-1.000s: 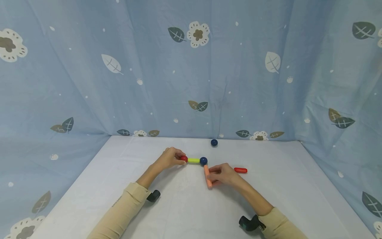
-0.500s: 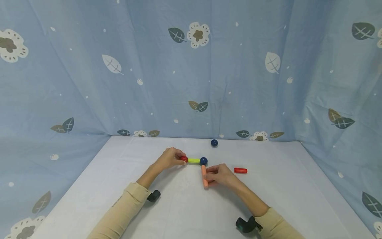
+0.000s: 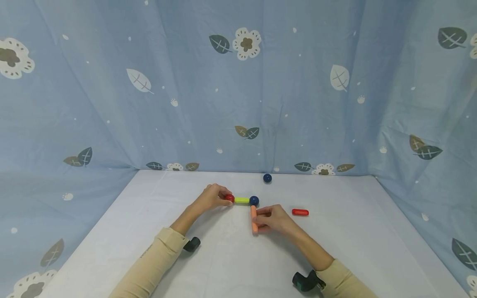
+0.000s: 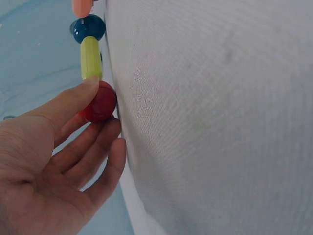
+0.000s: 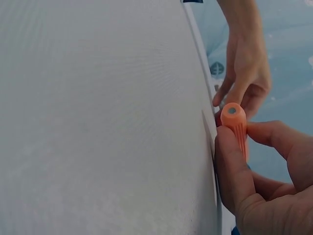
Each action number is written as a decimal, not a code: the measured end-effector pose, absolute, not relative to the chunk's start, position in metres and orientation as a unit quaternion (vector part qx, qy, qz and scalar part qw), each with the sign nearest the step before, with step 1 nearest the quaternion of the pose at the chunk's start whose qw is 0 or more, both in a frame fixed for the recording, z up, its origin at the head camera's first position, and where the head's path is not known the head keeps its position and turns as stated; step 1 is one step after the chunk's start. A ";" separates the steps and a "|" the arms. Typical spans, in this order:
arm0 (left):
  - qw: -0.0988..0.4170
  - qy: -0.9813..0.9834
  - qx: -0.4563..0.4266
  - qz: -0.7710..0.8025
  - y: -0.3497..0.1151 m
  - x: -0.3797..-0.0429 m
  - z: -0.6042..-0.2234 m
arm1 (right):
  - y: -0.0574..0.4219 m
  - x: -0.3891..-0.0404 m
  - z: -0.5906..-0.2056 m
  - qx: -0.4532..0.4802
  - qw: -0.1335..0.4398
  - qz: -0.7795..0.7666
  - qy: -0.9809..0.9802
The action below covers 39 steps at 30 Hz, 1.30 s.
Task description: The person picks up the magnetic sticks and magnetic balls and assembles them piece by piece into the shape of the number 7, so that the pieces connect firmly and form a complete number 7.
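Observation:
My left hand (image 3: 213, 197) pinches a red ball (image 4: 101, 102) between thumb and fingers. Joined to that ball is a short yellow-green rod (image 3: 242, 200), whose other end meets a dark blue ball (image 3: 254, 200). An orange rod (image 3: 254, 221) is pinched in my right hand (image 3: 275, 217). Its far end lies right at the near side of the blue ball; whether they touch is hard to tell. In the right wrist view, the orange rod's near end shows a small round metal spot. The left wrist view catches just the tip of the orange rod above the blue ball.
A second dark blue ball (image 3: 267, 178) lies near the back edge of the white table (image 3: 223, 265). To the right of my right hand is a short red rod (image 3: 300, 212). A blue patterned curtain (image 3: 298, 124) hangs behind and along the sides.
My right hand has shifted slightly left, bringing the orange rod from the blue ball's right to beneath it and straightening it. My left hand and the joined pieces have stayed in place.

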<state>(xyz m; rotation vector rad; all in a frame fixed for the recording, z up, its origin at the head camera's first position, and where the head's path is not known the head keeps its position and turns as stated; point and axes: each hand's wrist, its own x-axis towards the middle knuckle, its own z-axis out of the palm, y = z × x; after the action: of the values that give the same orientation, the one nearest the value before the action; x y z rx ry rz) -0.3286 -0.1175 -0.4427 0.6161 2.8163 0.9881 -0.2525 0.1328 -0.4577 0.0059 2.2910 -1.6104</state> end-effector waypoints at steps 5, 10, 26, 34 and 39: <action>0.048 0.923 0.206 0.322 -0.118 -0.329 -0.442 | 0.132 -0.253 -0.458 0.003 0.167 -0.583 0.795; 0.048 0.922 0.209 0.324 -0.118 -0.329 -0.442 | 0.131 -0.252 -0.457 0.009 0.168 -0.586 0.793; 0.043 0.918 0.215 0.331 -0.119 -0.328 -0.444 | 0.131 -0.251 -0.457 0.015 0.158 -0.586 0.795; 0.043 0.917 0.216 0.333 -0.119 -0.328 -0.444 | 0.130 -0.251 -0.456 0.021 0.153 -0.595 0.789; 0.046 0.917 0.211 0.334 -0.118 -0.328 -0.444 | 0.129 -0.251 -0.456 0.032 0.153 -0.604 0.781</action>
<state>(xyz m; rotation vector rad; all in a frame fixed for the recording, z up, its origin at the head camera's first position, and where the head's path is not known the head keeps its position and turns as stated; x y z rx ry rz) -0.3279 -0.1178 -0.4444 0.6439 2.8004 1.0209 -0.2513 0.1290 -0.4561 0.0914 2.2413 -1.7328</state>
